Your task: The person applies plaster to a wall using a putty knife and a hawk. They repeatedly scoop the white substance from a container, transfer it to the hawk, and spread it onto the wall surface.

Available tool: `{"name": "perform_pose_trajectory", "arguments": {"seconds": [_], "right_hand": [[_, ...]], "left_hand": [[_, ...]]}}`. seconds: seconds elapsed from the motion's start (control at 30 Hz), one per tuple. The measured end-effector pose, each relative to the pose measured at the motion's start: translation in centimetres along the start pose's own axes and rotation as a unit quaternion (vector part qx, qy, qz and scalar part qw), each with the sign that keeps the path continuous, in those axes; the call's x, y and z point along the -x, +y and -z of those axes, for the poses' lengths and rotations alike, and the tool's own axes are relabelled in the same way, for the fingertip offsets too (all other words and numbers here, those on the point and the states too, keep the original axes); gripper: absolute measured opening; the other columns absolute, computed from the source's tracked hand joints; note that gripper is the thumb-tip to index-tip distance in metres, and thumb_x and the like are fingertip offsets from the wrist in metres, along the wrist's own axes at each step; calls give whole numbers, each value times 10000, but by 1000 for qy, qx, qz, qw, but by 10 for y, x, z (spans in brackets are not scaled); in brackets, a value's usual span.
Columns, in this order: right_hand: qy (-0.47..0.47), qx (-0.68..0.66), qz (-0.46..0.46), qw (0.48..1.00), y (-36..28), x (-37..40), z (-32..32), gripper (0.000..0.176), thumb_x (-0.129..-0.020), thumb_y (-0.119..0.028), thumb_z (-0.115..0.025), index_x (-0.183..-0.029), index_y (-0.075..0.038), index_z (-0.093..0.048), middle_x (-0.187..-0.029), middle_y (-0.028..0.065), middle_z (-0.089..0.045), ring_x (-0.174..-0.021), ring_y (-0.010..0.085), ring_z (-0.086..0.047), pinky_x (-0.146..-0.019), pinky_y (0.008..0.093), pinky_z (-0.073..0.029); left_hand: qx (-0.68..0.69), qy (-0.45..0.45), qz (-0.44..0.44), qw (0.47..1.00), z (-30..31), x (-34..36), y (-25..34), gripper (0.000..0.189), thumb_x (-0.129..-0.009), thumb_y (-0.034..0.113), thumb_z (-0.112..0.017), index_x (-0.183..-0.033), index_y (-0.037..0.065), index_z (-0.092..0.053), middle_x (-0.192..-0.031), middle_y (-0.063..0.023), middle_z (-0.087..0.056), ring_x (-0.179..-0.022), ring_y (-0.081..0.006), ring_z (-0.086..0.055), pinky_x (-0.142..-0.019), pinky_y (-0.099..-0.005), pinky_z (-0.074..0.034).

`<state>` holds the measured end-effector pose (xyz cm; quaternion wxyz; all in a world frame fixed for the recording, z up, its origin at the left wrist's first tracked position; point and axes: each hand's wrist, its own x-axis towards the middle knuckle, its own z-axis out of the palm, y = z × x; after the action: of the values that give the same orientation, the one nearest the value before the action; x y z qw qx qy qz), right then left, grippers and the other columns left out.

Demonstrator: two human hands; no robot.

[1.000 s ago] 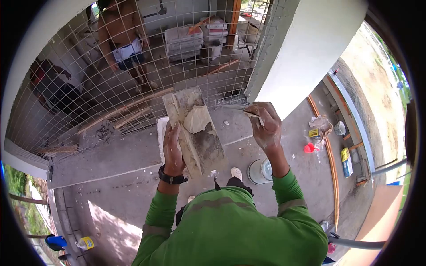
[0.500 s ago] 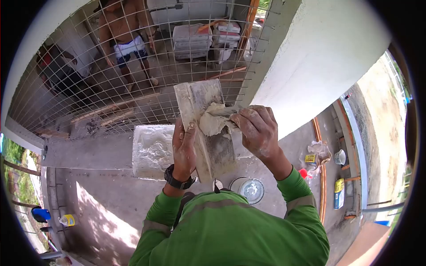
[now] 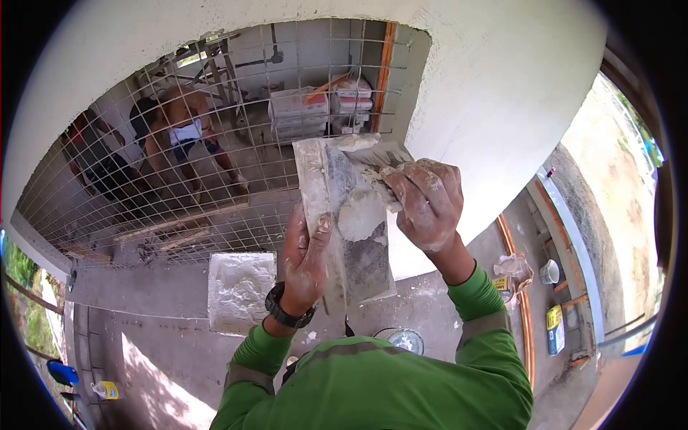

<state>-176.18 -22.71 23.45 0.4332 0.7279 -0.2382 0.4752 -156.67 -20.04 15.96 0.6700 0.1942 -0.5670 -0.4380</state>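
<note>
White-plastered wall (image 3: 502, 93) and wire mesh (image 3: 143, 186) now fill the view (the head has tipped upward). The left hand (image 3: 304, 261) grips the plaster board (image 3: 322, 179) from below. The right hand (image 3: 426, 204), closed on a putty knife (image 3: 383, 153), has slid its blade off the plaster lump (image 3: 360, 215) to the board's top edge. Fingers hide the handle, and the green shirt half covers the bucket (image 3: 405, 338).
</note>
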Motion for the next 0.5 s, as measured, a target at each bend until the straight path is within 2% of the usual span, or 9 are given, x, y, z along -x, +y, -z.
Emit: {"name": "perform_pose_trajectory", "arguments": {"seconds": [0.07,0.13,0.2,0.27,0.3,0.37,0.4,0.47,0.5], "right_hand": [[8,-49,-57,997,26,-18,0,219,-755,-24,-751,-965,-36,-688,-948,75,-645,-831,258,-625,-683,362,-477],[-11,-17,-74,997,52,-49,6,186,-796,-13,-722,-979,-11,-687,-942,117,-685,-872,290,-660,-741,351,-541],[-9,-12,-78,997,84,-78,3,176,-867,-76,-713,-1031,-24,-678,-983,114,-703,-886,272,-674,-747,349,-544],[-69,6,-107,992,123,-97,-5,229,-898,-154,-714,-1090,-37,-669,-995,107,-711,-867,242,-689,-758,342,-549],[-69,6,-108,992,131,-111,-6,229,-898,-154,-714,-1090,-37,-669,-995,107,-711,-867,242,-689,-758,342,-549],[-127,-154,-158,967,142,-141,-8,244,-880,-213,-644,-973,11,-617,-884,208,-657,-759,361,-633,-695,428,-520],[-126,-154,-159,967,154,-147,-13,244,-880,-213,-644,-973,11,-617,-884,208,-657,-759,361,-633,-695,428,-520],[-146,-15,-25,989,182,-159,-25,261,-891,-232,-647,-979,11,-609,-894,201,-661,-782,353,-643,-709,422,-531],[-146,-15,-26,989,191,-168,-27,261,-891,-232,-647,-979,11,-609,-894,201,-661,-782,353,-643,-709,422,-531]], "left_hand": [[29,18,17,999,-3,-4,-1,415,-1057,130,-456,-1435,-28,-391,-1326,-111,-550,-1203,-159,-515,-1057,-310,-388],[57,37,38,997,-2,-7,-3,409,-1057,130,-455,-1431,-28,-399,-1325,-107,-552,-1205,-157,-512,-1062,-312,-385],[17,56,67,996,4,-8,-9,391,-1060,139,-451,-1414,-26,-425,-1308,-103,-562,-1205,-154,-511,-1065,-303,-377],[19,68,74,995,6,-8,-14,392,-1061,151,-453,-1411,-24,-432,-1304,-102,-565,-1204,-153,-512,-1063,-299,-377],[20,80,79,993,7,-7,-16,392,-1062,163,-455,-1408,-21,-438,-1301,-101,-568,-1202,-152,-514,-1062,-296,-377],[-8,85,79,993,14,-2,-23,400,-1061,174,-461,-1410,-20,-437,-1305,-102,-567,-1196,-152,-517,-1058,-294,-381],[-35,90,78,992,16,0,-26,408,-1060,185,-466,-1412,-18,-436,-1308,-103,-566,-1189,-151,-521,-1055,-292,-384],[-24,88,82,992,17,-3,-27,404,-1058,185,-470,-1406,-19,-441,-1302,-97,-568,-1177,-148,-524,-1046,-290,-389],[-12,87,89,992,18,-4,-29,401,-1056,185,-474,-1399,-21,-447,-1296,-91,-570,-1165,-144,-527,-1037,-289,-395]]}}
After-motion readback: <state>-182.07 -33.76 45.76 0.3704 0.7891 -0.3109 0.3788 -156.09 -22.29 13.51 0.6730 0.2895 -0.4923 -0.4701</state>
